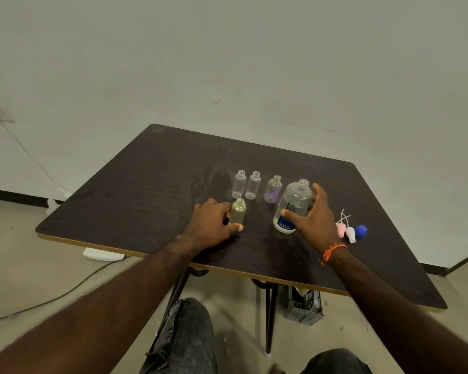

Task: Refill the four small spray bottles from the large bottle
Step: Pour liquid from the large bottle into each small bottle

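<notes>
Clear plastic small bottles; translucent plastic large bottle; matt dark laminate table.

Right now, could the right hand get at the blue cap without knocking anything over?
Probably yes. The right hand grips the large bottle, so it must let go first. The blue cap lies just right of it on the table, with only the pink spray top and white one between.

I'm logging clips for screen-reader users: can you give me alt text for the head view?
Seen from above, a person's left hand holds a small greenish bottle while the right hand closes around a large uncapped bottle on a dark table. Three more small open bottles stand behind, and loose caps lie to the right.
</notes>
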`<state>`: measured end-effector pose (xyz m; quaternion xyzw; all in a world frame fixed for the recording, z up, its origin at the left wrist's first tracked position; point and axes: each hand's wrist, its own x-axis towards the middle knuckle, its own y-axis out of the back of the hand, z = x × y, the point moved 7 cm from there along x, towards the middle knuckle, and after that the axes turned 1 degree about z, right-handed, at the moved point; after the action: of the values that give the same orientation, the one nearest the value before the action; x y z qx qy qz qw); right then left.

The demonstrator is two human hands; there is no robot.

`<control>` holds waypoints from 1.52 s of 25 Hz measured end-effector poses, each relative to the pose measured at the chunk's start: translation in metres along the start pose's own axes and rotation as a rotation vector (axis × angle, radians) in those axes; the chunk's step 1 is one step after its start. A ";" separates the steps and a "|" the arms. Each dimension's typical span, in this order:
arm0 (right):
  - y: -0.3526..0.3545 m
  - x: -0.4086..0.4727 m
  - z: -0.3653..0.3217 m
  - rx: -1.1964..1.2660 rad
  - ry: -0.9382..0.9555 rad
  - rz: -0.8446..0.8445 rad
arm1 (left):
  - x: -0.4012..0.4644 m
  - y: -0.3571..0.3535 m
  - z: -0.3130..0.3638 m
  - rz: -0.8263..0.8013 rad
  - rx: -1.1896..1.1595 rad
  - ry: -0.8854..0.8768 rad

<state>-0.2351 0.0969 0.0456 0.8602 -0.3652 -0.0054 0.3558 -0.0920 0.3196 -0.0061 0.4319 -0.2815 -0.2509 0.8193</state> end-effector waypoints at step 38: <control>-0.062 -0.036 -0.061 0.075 0.283 0.022 | 0.029 0.044 0.032 0.451 0.014 -0.135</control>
<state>-0.2065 0.1868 0.0436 0.8610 -0.3207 0.1335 0.3716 -0.0856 0.3049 0.0528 0.3460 -0.4268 -0.0879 0.8309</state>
